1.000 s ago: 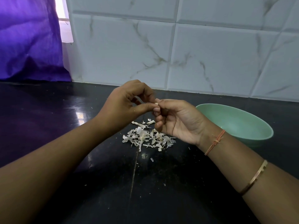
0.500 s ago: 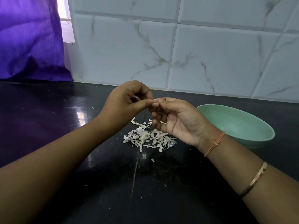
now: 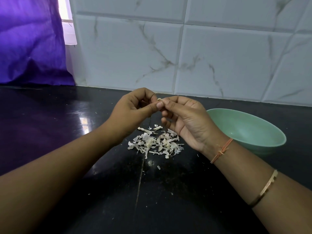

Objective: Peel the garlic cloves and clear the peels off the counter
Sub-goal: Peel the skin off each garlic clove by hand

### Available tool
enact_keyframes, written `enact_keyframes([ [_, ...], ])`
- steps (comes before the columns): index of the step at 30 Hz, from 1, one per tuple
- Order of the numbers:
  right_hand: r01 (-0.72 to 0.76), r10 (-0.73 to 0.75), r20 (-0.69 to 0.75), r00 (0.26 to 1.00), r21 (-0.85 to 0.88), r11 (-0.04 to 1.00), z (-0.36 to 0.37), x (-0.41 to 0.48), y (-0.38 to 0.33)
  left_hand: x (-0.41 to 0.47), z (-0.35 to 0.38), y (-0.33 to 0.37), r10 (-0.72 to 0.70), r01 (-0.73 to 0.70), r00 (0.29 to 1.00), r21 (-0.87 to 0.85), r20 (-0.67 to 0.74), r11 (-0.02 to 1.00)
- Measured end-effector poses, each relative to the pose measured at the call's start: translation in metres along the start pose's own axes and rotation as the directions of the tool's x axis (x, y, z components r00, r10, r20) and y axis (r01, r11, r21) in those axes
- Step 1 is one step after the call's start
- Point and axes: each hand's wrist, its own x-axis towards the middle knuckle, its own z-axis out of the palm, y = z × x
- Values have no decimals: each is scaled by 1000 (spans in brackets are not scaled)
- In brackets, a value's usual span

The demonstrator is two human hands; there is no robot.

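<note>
The pile of peels (image 3: 155, 142) lies on the bench (image 3: 50, 132) near its middle, a few stray bits (image 3: 158, 167) just in front of it. The bowl (image 3: 244, 129) stands on the bench to the right of the pile, apart from it. The left hand (image 3: 131, 110) and right hand (image 3: 185, 119) meet above the pile's rear edge, pinching a garlic clove (image 3: 159, 99) between them. Behind the bench stands the wall (image 3: 202, 56), the curtain (image 3: 30, 44) at its left
</note>
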Motion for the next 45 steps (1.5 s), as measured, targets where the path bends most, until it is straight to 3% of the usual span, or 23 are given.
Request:
enact_keyframes([
  [14, 54, -63, -69, 996, -127, 990, 4, -4, -1, 0, 3, -2, -126, 110, 991, -289, -39, 951],
  [28, 184, -224, -104, 969, -301, 936, 5, -3, 5, -1, 6, 3, -225, 202, 974, -327, -35, 923],
  [37, 318, -420, -88, 903, -520, 793, 4, -1, 7, -1, 6, 7, -265, 255, 964, -345, 20, 903],
  [45, 346, -496, -62, 866, -641, 685, 4, -2, 9, -3, 7, 11, -291, 297, 954, -325, 69, 898],
])
